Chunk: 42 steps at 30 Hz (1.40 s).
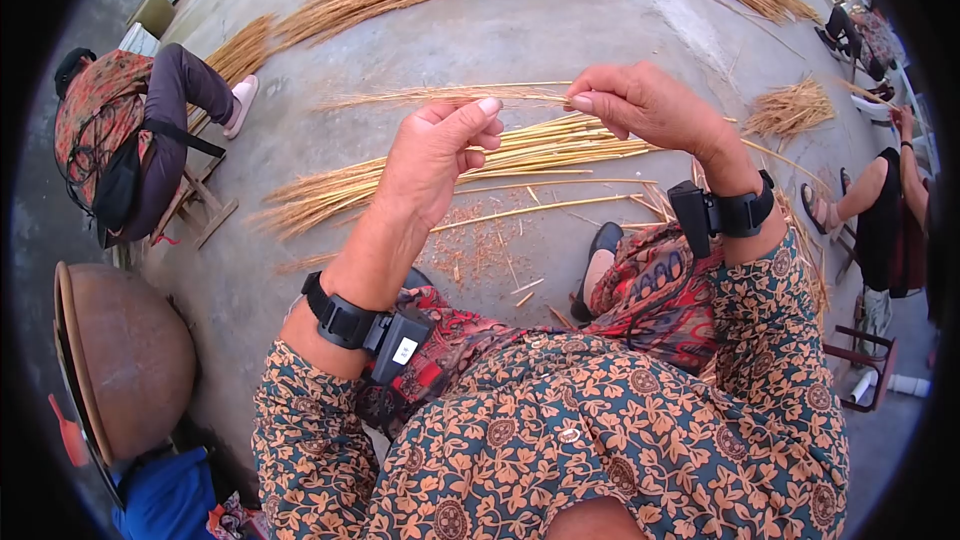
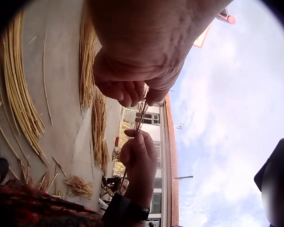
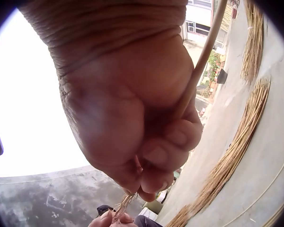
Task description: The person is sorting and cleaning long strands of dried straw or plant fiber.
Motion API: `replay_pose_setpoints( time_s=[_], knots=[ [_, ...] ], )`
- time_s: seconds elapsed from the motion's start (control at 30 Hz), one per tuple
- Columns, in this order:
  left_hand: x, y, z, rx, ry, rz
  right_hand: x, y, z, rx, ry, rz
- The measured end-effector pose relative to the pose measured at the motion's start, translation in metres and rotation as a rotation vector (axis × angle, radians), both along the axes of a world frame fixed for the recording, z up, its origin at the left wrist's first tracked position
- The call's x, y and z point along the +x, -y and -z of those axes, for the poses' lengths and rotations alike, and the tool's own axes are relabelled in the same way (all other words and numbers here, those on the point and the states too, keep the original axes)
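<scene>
head view high, facing down; wrist views close, sharing held straw [image 1: 400,98].

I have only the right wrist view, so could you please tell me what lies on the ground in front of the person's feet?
Observer: A bundle of yellow stalks lies crosswise there, with reddish-brown bits scattered on its near side.
Operator: Thank you; could you also tell me whether the left hand is holding anything?
Observer: Yes, the left wrist view shows the left hand pinching thin strands that run to the right hand.
</scene>
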<state>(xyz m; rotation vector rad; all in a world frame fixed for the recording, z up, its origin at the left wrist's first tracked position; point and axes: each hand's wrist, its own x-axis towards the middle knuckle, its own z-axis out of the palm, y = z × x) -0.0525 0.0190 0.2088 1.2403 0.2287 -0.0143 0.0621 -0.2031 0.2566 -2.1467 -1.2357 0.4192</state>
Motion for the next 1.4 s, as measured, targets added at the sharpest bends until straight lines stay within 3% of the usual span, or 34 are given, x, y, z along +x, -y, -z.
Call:
replay_pose_setpoints(
  time_s=[0.13, 0.33, 0.53, 0.63, 0.73, 0.83, 0.93, 0.97, 1.07, 1.27, 1.4],
  knots=[
    [0.001, 0.003, -0.002, 0.11, -0.029, -0.034, 0.001, 0.0, 0.0, -0.013, 0.023, -0.001],
    [-0.003, 0.001, -0.004, 0.268, -0.009, 0.071, 0.003, 0.004, -0.001, -0.014, -0.008, 0.019],
    [0.004, -0.003, 0.009, 0.767, 0.005, -0.085, -0.001, -0.005, 0.011, 0.021, 0.211, -0.07],
    [0.002, -0.007, 0.009, 0.859, 0.0, -0.087, -0.001, -0.007, 0.012, 0.032, 0.249, -0.112],
    [0.0, -0.026, 0.008, 1.244, 0.006, -0.132, 0.012, 0.002, 0.016, 0.081, 0.372, -0.064],
    [-0.009, -0.031, -0.006, 0.769, -0.157, 0.15, 0.014, 0.012, 0.009, 0.062, 0.078, 0.068],
    [-0.014, -0.002, -0.005, 0.408, -0.143, 0.239, 0.003, -0.007, 0.016, 0.125, 0.297, 0.022],
    [-0.011, 0.002, -0.004, 0.299, -0.098, 0.231, -0.001, -0.014, 0.019, 0.137, 0.357, -0.069],
    [-0.003, 0.012, 0.003, -0.082, 0.063, 0.023, -0.014, -0.029, 0.026, 0.049, 0.463, -0.071],
    [-0.002, -0.037, 0.004, -0.171, 0.086, -0.292, 0.012, -0.005, 0.036, 0.163, -0.141, 0.018],
    [-0.015, -0.081, -0.008, -0.135, 0.099, -0.438, 0.051, 0.026, 0.055, 0.056, -0.049, 0.117]
  ],
)
